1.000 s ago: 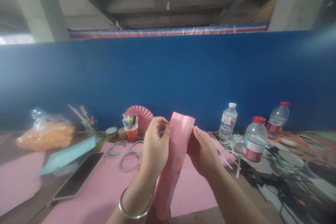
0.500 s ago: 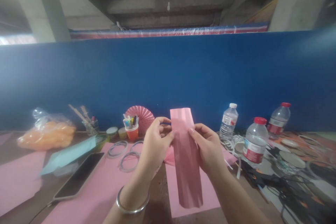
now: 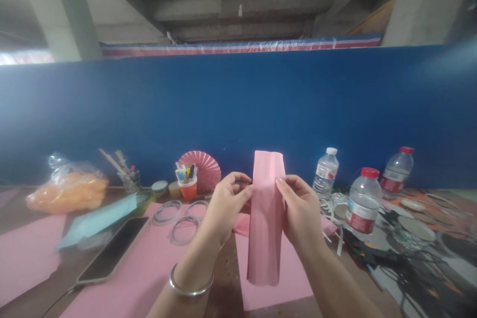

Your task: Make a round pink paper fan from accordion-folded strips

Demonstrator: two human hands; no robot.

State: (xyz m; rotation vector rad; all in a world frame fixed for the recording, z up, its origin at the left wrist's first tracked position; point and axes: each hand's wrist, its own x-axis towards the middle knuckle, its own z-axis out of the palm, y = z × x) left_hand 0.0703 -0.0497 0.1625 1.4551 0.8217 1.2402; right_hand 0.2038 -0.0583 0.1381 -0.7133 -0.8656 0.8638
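Observation:
A long folded strip of pink paper [image 3: 266, 228] stands nearly upright before me, with lengthwise creases. My left hand [image 3: 228, 206] has its thumb and fingers closed at the strip's left edge. At the right edge, my right hand [image 3: 301, 208] pinches the paper, thumb in front and fingers behind. Below the strip, a flat pink sheet [image 3: 292, 285] lies on the table. Several grey wire-like rings [image 3: 185, 230] rest on another pink sheet [image 3: 130, 278] to the left. Behind them stands a pleated pink paper fan [image 3: 204, 169].
A phone [image 3: 114, 253] with a cable lies at left, near an orange-filled plastic bag [image 3: 69, 191]. An orange-and-white cup of pens [image 3: 188, 189] stands further back. Bottles, including a red-capped bottle [image 3: 363, 203], and black cables [image 3: 413, 278] crowd the right. A blue partition [image 3: 238, 104] rises behind.
The strip's top has shifted right, while its lower end has swung left, reversing its lean. Both hands have moved slightly right with it.

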